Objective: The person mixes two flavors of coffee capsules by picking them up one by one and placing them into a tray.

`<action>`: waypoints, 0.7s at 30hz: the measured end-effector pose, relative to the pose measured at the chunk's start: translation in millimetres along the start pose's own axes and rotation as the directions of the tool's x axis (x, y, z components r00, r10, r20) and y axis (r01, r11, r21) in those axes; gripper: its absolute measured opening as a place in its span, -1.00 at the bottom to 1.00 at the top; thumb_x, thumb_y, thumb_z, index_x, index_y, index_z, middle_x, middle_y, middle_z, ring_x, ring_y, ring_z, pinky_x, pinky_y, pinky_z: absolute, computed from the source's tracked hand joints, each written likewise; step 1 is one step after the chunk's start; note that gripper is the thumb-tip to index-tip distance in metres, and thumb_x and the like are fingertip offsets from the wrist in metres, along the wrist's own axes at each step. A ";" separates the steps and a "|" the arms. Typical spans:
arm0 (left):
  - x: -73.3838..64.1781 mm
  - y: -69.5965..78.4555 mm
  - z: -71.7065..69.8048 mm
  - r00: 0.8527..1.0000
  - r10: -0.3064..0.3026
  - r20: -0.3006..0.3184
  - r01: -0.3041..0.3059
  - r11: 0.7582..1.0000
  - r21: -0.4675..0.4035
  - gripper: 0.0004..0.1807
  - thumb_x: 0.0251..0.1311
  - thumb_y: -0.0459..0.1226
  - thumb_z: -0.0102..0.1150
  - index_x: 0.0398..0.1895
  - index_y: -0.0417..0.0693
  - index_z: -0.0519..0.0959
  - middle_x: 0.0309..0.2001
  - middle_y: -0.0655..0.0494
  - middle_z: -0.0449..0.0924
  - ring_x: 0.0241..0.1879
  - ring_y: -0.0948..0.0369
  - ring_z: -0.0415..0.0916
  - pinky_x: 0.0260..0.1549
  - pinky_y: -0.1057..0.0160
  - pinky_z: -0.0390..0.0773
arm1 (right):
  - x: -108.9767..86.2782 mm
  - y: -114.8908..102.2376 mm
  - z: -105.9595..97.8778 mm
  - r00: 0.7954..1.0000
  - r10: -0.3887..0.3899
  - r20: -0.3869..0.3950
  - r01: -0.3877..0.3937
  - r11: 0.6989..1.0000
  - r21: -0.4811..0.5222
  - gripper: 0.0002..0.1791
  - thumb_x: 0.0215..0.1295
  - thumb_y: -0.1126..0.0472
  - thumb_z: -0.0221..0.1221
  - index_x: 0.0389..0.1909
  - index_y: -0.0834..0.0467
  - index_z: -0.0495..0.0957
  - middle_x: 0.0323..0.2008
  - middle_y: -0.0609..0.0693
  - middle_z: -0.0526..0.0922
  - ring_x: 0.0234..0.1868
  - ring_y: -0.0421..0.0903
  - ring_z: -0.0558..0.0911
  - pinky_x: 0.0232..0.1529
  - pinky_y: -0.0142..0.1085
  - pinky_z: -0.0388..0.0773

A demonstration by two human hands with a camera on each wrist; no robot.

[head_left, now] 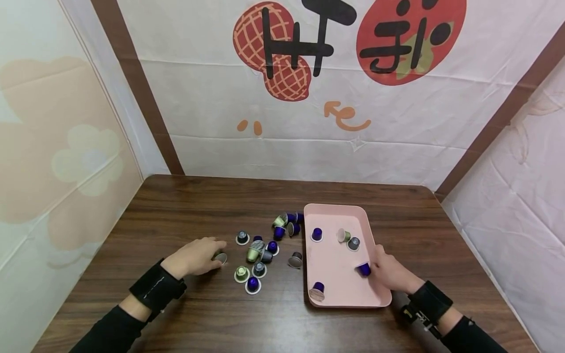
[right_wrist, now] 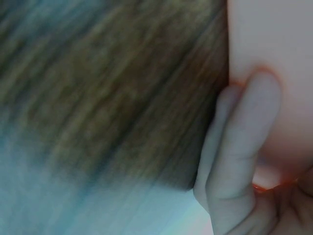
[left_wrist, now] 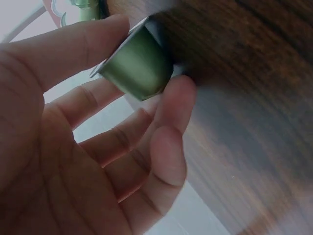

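1. The tray (head_left: 335,279), pink and shallow, lay on the brown table (head_left: 198,196) and held five capsules, most of them well apart
2. Toward its far left corner, a blue capsule (head_left: 317,234) stood upright on its rim
3. To the right of that one, a pale green capsule (head_left: 346,236) lay on its side just beside a grey capsule (head_left: 353,243); whether the two touched could not be told
4. In the near left corner, a second blue capsule (head_left: 319,287) lay tipped, its lid turned toward the person
5. Near the right wall, a third blue capsule (head_left: 364,268) sat tilted just beside the right hand (head_left: 389,270); any contact between them was unclear
6. The right hand lay at the tray's right edge, its fingers touching the pink surface; the pictures did not show whether it gripped the rim or only rested there
7. The left hand (head_left: 197,257), outside the tray and well to its left, pinched a green capsule (left_wrist: 139,68), thumb at the lid side and a fingertip at the base
8. Between the left hand and the tray, a loose group (head_left: 255,252) of green, blue and grey capsules lay on the wood
9. A far cluster (head_left: 279,232), blue and green, lay near the tray's left wall, and a lone grey one (head_left: 295,260) lay nearer the person
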State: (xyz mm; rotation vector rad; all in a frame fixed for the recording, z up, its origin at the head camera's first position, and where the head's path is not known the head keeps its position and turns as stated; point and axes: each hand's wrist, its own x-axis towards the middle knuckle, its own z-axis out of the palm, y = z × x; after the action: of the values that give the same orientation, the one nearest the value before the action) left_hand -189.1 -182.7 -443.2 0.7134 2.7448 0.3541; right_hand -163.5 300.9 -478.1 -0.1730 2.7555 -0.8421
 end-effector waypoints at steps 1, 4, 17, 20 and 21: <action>0.2 -0.1 0.1 1.000 0.005 -0.004 -0.005 1.000 0.000 -0.51 0.19 -0.28 0.22 0.17 -0.27 0.44 0.11 -0.28 0.43 0.07 -0.17 0.42 -0.03 -0.12 0.41 | 0.1 0.0 -0.1 1.000 -0.001 0.001 0.001 1.000 0.002 -0.72 0.30 0.40 -0.07 -0.02 0.36 0.13 -0.49 0.07 0.39 -0.41 -0.09 0.47 -0.44 -0.26 0.38; 2.1 0.0 -0.3 0.999 0.031 -0.038 -0.031 0.999 0.007 -0.58 0.17 -0.32 0.22 0.11 -0.24 0.48 0.04 -0.22 0.49 -0.06 -0.07 0.51 -0.13 -0.05 0.48 | 0.4 0.5 0.0 1.000 -0.009 -0.004 0.009 1.000 0.003 -0.72 0.29 0.41 -0.07 -0.03 0.36 0.13 -0.51 0.07 0.38 -0.42 -0.08 0.47 -0.45 -0.25 0.38; 17.5 27.8 -16.5 0.957 0.195 -0.216 -0.192 0.981 0.035 -0.75 0.15 -0.34 0.24 -0.09 -0.09 0.56 -0.29 0.15 0.45 -0.54 0.32 0.28 -0.54 0.33 0.33 | 0.8 -0.4 -0.2 1.000 -0.012 -0.010 0.012 1.000 -0.015 -0.73 0.28 0.41 -0.05 -0.07 0.37 0.13 -0.52 0.07 0.39 -0.44 -0.08 0.47 -0.45 -0.25 0.38; 23.5 40.8 -20.7 0.944 0.242 -0.223 -0.236 0.970 0.054 -0.74 0.15 -0.34 0.24 -0.07 -0.12 0.56 -0.28 0.13 0.46 -0.53 0.33 0.28 -0.54 0.34 0.33 | 0.7 -0.4 0.0 1.000 -0.015 -0.016 0.015 1.000 -0.025 -0.74 0.27 0.41 -0.05 -0.08 0.37 0.13 -0.53 0.06 0.38 -0.45 -0.08 0.46 -0.46 -0.26 0.37; 26.0 45.1 -21.8 0.940 0.258 -0.224 -0.250 0.966 0.060 -0.74 0.15 -0.34 0.24 -0.07 -0.12 0.56 -0.28 0.12 0.46 -0.53 0.33 0.27 -0.54 0.34 0.33 | 0.6 -0.1 0.0 1.000 -0.020 -0.017 0.019 0.999 -0.029 -0.74 0.27 0.41 -0.05 -0.08 0.37 0.13 -0.53 0.06 0.38 -0.45 -0.08 0.46 -0.47 -0.26 0.37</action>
State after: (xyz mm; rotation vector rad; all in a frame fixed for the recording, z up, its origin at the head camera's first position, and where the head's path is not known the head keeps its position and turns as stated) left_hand -198.4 -134.9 -414.6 1.1051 2.8808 0.4778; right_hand -164.0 300.7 -478.2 -0.1994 2.7878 -0.8132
